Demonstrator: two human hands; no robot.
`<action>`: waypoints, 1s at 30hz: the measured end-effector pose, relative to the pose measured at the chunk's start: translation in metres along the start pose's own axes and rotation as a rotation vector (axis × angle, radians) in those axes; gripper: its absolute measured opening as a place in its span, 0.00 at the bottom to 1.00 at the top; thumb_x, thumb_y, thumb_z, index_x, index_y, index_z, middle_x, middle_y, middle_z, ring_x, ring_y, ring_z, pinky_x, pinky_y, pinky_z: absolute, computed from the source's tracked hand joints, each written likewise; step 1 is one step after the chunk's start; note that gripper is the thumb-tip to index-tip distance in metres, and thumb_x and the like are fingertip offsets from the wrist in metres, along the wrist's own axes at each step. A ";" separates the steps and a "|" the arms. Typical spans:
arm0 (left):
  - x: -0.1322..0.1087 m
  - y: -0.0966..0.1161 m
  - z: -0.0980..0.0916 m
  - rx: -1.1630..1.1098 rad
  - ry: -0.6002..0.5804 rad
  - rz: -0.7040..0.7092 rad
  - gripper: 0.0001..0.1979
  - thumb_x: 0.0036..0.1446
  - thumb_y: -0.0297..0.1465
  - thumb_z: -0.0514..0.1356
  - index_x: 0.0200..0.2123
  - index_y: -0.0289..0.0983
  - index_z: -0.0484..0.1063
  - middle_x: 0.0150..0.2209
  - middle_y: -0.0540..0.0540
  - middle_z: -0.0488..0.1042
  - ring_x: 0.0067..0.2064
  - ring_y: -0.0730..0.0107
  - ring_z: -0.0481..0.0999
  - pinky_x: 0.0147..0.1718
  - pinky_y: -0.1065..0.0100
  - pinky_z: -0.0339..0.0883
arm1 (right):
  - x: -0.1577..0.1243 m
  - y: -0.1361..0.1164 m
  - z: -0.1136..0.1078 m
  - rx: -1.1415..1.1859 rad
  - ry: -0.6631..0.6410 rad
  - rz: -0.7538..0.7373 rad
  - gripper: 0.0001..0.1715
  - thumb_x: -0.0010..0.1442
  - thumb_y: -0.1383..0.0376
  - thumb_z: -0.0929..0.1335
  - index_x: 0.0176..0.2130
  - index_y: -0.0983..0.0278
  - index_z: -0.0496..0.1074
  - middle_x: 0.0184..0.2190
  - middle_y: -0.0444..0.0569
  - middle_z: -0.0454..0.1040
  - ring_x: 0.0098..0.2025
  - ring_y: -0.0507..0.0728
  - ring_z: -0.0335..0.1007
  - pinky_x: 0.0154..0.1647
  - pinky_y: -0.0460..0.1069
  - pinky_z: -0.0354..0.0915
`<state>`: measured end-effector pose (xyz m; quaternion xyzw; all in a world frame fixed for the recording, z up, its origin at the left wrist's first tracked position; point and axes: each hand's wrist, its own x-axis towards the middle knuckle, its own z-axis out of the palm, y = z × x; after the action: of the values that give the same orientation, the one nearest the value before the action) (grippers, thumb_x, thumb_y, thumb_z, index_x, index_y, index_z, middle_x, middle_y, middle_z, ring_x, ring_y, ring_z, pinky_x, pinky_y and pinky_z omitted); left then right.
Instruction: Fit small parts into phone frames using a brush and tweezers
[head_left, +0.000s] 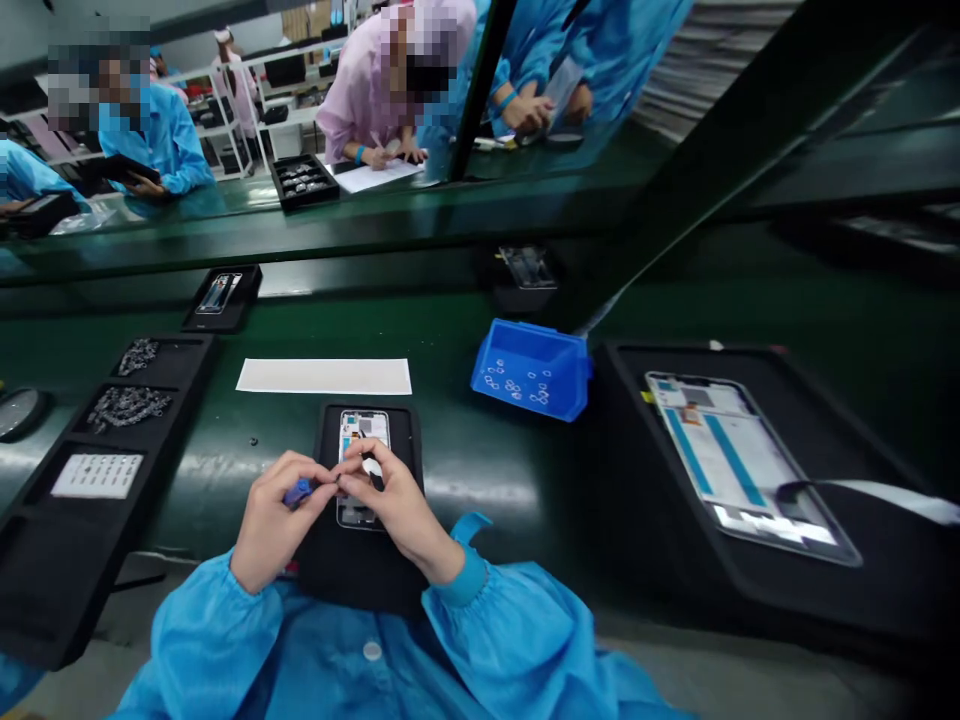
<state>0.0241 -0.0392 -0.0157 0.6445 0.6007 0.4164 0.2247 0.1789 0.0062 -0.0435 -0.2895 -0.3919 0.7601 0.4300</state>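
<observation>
An opened phone frame (pixel 363 432) lies in a black holder (pixel 330 420) on the green bench straight ahead of me. My left hand (pixel 270 520) is closed around a small blue tool (pixel 298 491) at the holder's left edge. My right hand (pixel 394 505) rests over the phone's lower half, its fingertips pinched together against the left hand's fingertips. What the right fingers pinch is too small to name. Both arms wear blue sleeves.
A black compartment tray (pixel 45 520) with small metal parts (pixel 127 405) sits left. A white strip (pixel 324 376) lies behind the holder. A blue bin (pixel 534 368) with small rings stands right of it, then a large black tray (pixel 825 440) with a bigger device (pixel 742 465). Other people work beyond the belt.
</observation>
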 end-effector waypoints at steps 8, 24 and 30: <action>-0.028 0.010 -0.009 0.190 0.128 0.324 0.05 0.61 0.30 0.61 0.34 0.40 0.77 0.31 0.49 0.74 0.24 0.80 0.69 0.25 0.77 0.66 | -0.027 0.013 0.013 0.305 -0.043 0.142 0.23 0.49 0.60 0.79 0.41 0.61 0.70 0.33 0.43 0.79 0.36 0.53 0.78 0.40 0.48 0.73; -0.001 0.007 0.022 0.080 -0.225 0.214 0.08 0.62 0.31 0.61 0.44 0.42 0.77 0.37 0.47 0.76 0.28 0.76 0.73 0.30 0.73 0.70 | 0.000 -0.009 0.006 0.555 0.192 0.242 0.17 0.57 0.53 0.73 0.40 0.60 0.69 0.49 0.51 0.79 0.57 0.59 0.72 0.62 0.55 0.63; 0.021 0.014 0.032 0.134 -0.250 0.195 0.10 0.59 0.27 0.62 0.43 0.43 0.76 0.39 0.48 0.77 0.32 0.73 0.76 0.32 0.73 0.71 | 0.015 -0.018 0.008 0.466 0.206 0.184 0.25 0.56 0.47 0.73 0.45 0.59 0.68 0.53 0.50 0.77 0.61 0.59 0.67 0.66 0.55 0.57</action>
<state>0.0565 -0.0145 -0.0172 0.7600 0.5291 0.3119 0.2127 0.1729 0.0226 -0.0254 -0.2932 -0.1326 0.8320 0.4519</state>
